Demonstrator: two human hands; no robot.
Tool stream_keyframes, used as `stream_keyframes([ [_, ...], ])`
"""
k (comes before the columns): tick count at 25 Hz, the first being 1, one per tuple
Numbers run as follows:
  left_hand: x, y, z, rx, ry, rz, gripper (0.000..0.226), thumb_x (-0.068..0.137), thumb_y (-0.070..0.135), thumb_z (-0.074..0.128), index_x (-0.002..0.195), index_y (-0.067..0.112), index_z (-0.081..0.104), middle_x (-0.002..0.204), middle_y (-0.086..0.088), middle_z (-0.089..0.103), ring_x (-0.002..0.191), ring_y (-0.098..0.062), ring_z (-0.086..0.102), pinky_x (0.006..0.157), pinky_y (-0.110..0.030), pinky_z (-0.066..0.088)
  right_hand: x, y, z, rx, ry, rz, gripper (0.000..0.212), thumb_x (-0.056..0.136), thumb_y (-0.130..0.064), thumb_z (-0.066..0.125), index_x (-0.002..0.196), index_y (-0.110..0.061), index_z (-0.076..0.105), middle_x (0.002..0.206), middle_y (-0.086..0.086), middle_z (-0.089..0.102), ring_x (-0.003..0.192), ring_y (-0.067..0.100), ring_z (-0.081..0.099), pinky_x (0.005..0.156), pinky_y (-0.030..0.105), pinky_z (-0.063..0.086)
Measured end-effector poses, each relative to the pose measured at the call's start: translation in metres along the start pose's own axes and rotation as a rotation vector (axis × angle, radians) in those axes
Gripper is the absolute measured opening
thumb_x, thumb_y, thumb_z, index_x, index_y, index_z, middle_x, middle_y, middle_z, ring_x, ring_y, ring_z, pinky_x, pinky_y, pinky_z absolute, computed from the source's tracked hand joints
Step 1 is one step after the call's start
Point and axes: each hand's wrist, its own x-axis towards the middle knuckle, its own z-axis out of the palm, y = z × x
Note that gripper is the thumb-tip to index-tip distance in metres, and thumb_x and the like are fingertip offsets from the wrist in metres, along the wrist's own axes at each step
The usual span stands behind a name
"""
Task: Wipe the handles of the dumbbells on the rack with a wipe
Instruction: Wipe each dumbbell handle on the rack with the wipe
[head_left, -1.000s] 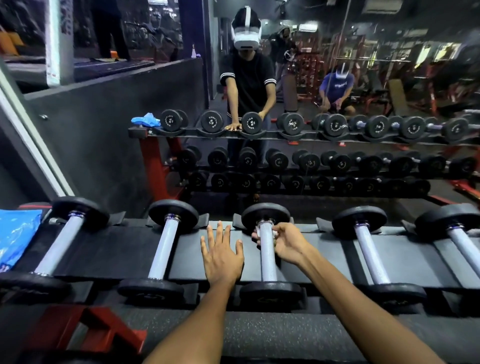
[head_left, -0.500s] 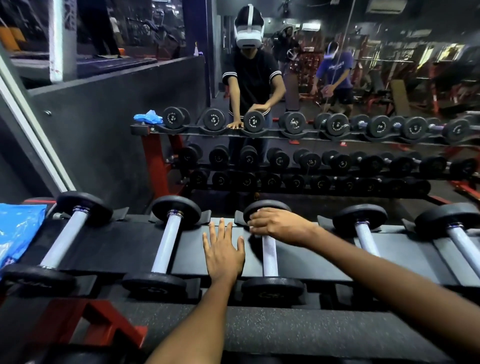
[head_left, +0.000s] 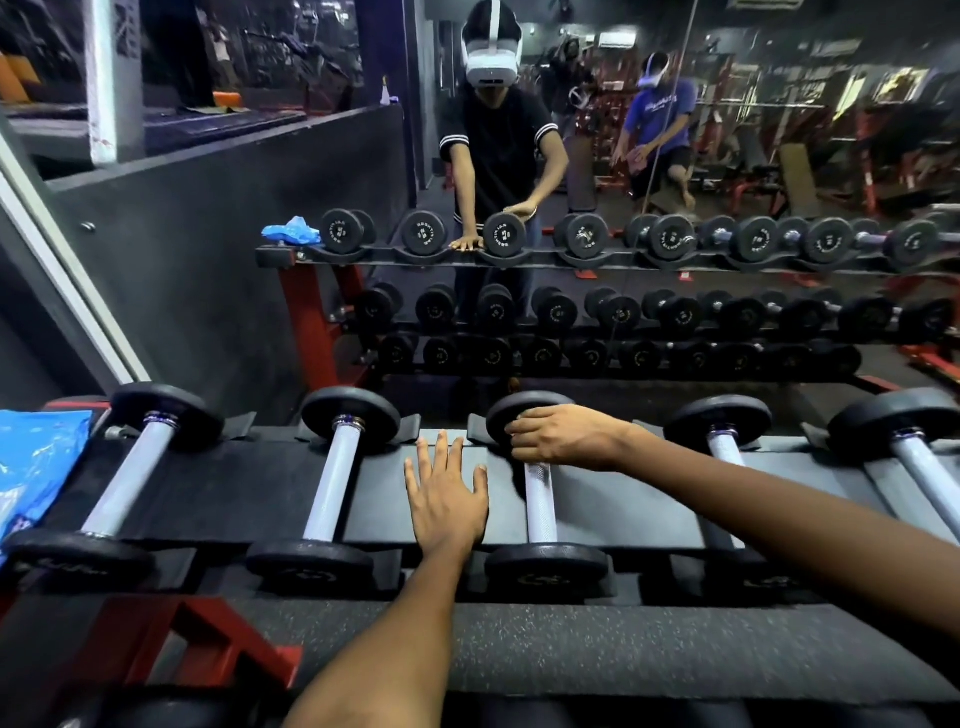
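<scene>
- Dim gym interior; far background murky, detail lost in the dark.
- Small bright ceiling lights (head_left: 617, 39) near top centre.
- Chrome handles (head_left: 540, 501) catch soft highlights, no hard glare.
- Shadow under right hand (head_left: 563, 436) on the rack shelf (head_left: 249, 493).
- Strong wide-angle bend: rack and wall lines curve at edges.
- Foreground forearms soft; blue plastic bag (head_left: 36, 467) at left edge overbright.

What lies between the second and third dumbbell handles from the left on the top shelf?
In the head view, the left hand rests flat on the black shelf between the second handle and third handle; nothing else.
</scene>
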Motion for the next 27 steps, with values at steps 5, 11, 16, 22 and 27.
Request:
stream_keyframes([
  [5, 0.001, 0.0, 0.001, -0.018, 0.01, 0.002, 0.059, 0.098, 0.048, 0.034, 0.151, 0.023, 0.028, 0.161, 0.003, 0.019, 0.15, -0.018, -0.002, 0.121, -0.039, -0.006, -0.032, -0.034, 0.001, 0.218, 0.224, 0.539, 0.032, 0.081, -0.005, 0.053, 0.108, -0.009, 0.068, 0.103, 0.005, 0.07, 0.095, 0.02, 0.067, 0.072, 0.024, 0.055],
  [11, 0.0, 0.0, 0.001, -0.034, 0.023, -0.002, 0.058, 0.098, 0.047, 0.035, 0.151, 0.023, 0.03, 0.161, 0.003, 0.02, 0.15, -0.017, -0.002, 0.121, -0.037, -0.008, -0.002, -0.062, 0.005, 1.878, 0.608, 1.993, 0.022, 0.089, 0.01, 0.039, 0.101, 0.011, 0.057, 0.083, 0.016, 0.058, 0.07, 0.021, 0.055, 0.053, 0.026, 0.051],
  [16, 0.001, 0.001, 0.0, -0.037, 0.02, -0.003, 0.058, 0.098, 0.047, 0.035, 0.151, 0.022, 0.03, 0.16, 0.004, 0.02, 0.15, -0.017, -0.002, 0.121, -0.037, -0.008, 0.021, -0.045, 0.0, 2.54, 0.735, 1.908, 0.028, 0.06, 0.006, 0.037, 0.085, -0.001, 0.048, 0.079, 0.013, 0.046, 0.073, 0.029, 0.05, 0.066, 0.049, 0.058],
  [22, 0.002, 0.001, 0.001, -0.059, 0.028, -0.007, 0.058, 0.097, 0.046, 0.037, 0.15, 0.022, 0.033, 0.16, 0.003, 0.02, 0.15, -0.017, -0.001, 0.12, -0.035, -0.01, 0.012, -0.04, 0.003, 2.066, 0.627, 2.026, 0.021, 0.082, 0.006, 0.062, 0.099, -0.002, 0.053, 0.076, 0.011, 0.06, 0.064, 0.017, 0.06, 0.042, 0.023, 0.052],
  [27, 0.001, 0.0, 0.001, -0.058, 0.022, -0.015, 0.058, 0.097, 0.046, 0.038, 0.15, 0.022, 0.033, 0.16, 0.003, 0.021, 0.15, -0.017, 0.0, 0.121, -0.036, -0.008, 0.009, -0.039, -0.02, 1.385, 0.617, 1.763, 0.005, 0.076, -0.003, 0.071, 0.079, -0.007, 0.07, 0.079, 0.008, 0.069, 0.072, 0.018, 0.063, 0.067, 0.029, 0.053],
])
